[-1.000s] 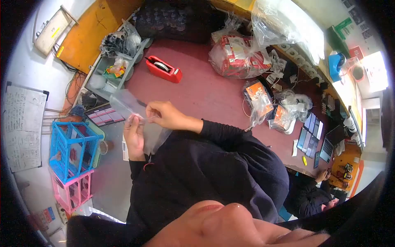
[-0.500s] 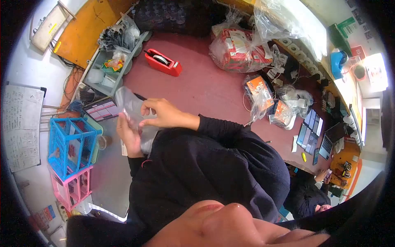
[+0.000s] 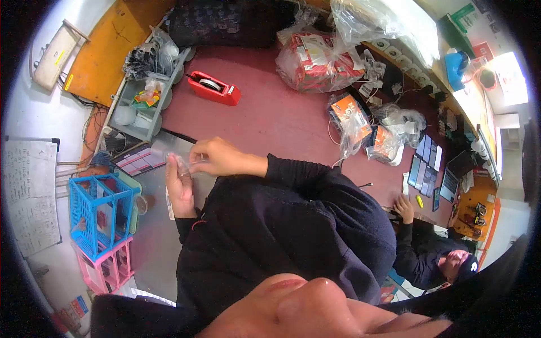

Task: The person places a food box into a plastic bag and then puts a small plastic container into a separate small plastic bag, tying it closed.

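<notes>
Both of my hands are close together at chest height, over the grey surface beside the red-brown table. My left hand has its fingers pointing up and is closed on one side of a clear plastic film. My right hand pinches the film's other side between thumb and fingers. The film looks thin and crumpled, and its outline is hard to make out. A red tape dispenser lies on the table beyond my hands. Left of them is a pink and white printed sheet.
A blue basket and a pink rack stand at left. A grey tray holds plastic bags. Bagged red boxes, orange packs and a laptop are further right. A co-worker reaches onto the table.
The film has dropped and bunched between my hands, with less of it showing. The view has shifted slightly. At lower right, the co-worker has leaned in and put a hand on the table.
</notes>
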`<state>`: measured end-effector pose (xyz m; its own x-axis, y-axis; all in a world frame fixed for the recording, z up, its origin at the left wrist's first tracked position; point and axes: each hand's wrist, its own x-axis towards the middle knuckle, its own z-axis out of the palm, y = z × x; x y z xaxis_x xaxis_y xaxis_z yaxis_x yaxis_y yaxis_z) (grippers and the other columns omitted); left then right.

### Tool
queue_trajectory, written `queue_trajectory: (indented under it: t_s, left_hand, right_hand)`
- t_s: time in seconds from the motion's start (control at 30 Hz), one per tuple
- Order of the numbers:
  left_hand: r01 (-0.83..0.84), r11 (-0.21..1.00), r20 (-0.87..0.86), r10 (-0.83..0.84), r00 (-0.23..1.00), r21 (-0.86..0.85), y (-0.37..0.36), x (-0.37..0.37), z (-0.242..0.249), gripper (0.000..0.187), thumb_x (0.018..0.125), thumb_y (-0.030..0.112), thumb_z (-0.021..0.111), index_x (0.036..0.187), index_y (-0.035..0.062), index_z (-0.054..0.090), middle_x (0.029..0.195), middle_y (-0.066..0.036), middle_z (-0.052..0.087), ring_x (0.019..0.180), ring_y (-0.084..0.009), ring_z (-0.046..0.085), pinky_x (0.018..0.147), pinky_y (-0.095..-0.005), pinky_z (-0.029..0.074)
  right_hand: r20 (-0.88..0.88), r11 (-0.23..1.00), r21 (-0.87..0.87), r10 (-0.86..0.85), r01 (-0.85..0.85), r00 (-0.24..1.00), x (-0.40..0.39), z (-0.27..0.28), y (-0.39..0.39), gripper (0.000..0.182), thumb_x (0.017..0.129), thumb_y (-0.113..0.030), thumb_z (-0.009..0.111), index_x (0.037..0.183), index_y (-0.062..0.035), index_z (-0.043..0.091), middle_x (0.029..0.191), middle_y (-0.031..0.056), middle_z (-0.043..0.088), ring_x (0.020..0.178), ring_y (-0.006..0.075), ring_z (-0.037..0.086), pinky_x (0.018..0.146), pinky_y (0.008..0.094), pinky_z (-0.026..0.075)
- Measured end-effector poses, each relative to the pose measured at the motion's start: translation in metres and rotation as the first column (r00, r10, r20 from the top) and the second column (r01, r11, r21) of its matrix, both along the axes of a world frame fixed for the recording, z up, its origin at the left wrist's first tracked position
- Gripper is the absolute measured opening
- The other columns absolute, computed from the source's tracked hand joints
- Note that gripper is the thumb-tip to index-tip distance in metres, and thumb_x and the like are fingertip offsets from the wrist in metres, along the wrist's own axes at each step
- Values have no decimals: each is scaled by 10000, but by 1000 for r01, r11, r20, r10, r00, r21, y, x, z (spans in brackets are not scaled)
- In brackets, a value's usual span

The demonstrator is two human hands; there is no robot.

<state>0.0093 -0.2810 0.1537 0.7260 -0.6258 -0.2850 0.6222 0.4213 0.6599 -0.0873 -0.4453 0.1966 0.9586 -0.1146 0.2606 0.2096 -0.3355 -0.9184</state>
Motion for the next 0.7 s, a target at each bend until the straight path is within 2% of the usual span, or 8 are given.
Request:
queue_trajectory:
  t_s: [0.1, 0.2, 0.27, 0.4, 0.5, 0.57, 0.63, 0.7]
  left_hand:
    - [-233, 940, 35, 231, 972, 250, -16, -7, 21, 184, 877, 160, 600, 1003, 47, 527, 892, -6, 567, 821, -111, 572, 726, -257, 486]
    - [34, 997, 24, -36, 999, 71, -2, -8, -1, 284, 873, 203, 609, 1084, 31, 525, 967, -37, 585, 896, -124, 574, 767, -270, 478]
    - [183, 980, 92, -190, 978, 78, -27, -40, 44, 393, 846, 255, 644, 1143, 34, 514, 1025, -58, 588, 937, -125, 571, 776, -266, 477]
    - [397, 912, -57, -393, 918, 105, -4, -6, -8, 453, 791, 206, 702, 1153, 22, 503, 1058, -67, 587, 949, -139, 562, 783, -278, 463]
    - [-219, 628, 558, -410, 722, 746, 22, 21, 8, 337, 763, 69, 698, 1070, 33, 563, 929, -37, 597, 833, -128, 559, 729, -267, 443]
    - [-468, 525, 699, -458, 549, 711, 46, 61, -22, 289, 757, 38, 694, 1026, 40, 588, 869, -20, 592, 771, -121, 551, 691, -263, 437]
    - [-532, 682, 796, -123, 593, 502, 59, 78, -35, 228, 736, 36, 702, 947, 33, 616, 797, -4, 584, 676, -122, 520, 612, -256, 412]
    - [-724, 578, 888, -1, 460, 376, 38, 70, -25, 183, 719, 38, 694, 890, 52, 629, 794, -25, 607, 659, -160, 518, 613, -281, 400]
  right_hand:
    - [88, 969, -29, -244, 247, 966, 2, 8, -3, 283, 723, -307, 713, 776, -46, 618, 737, 109, 608, 683, 255, 597, 603, 359, 466]
    - [167, 921, -212, -295, 327, 941, 4, 4, -1, 348, 715, -374, 713, 740, -44, 604, 698, 119, 594, 642, 274, 586, 579, 370, 454]
    - [-15, 993, -109, -38, 36, 999, 10, -12, 7, 397, 703, -396, 719, 699, -30, 568, 642, 128, 555, 602, 289, 566, 543, 380, 430]
    - [-84, 979, -113, 159, -168, 984, 10, -11, -6, 347, 702, -344, 697, 674, -32, 547, 617, 128, 529, 585, 312, 551, 528, 397, 415]
    - [-1, 947, -301, -119, 113, 993, 5, -35, -16, 180, 649, -175, 609, 607, -47, 489, 644, 107, 522, 600, 330, 535, 532, 421, 405]
    - [151, 879, -324, -316, 349, 937, -4, -23, -39, 200, 638, -170, 608, 594, -44, 460, 655, 100, 519, 591, 327, 529, 528, 427, 403]
    - [91, 856, -375, -348, 356, 933, -12, -8, -43, 93, 631, -130, 596, 660, -63, 539, 685, 91, 544, 648, 308, 554, 555, 396, 431]
    - [121, 857, -366, -343, 363, 931, -4, -18, -36, 84, 631, -106, 598, 702, -68, 573, 697, 89, 559, 668, 292, 567, 570, 377, 441]
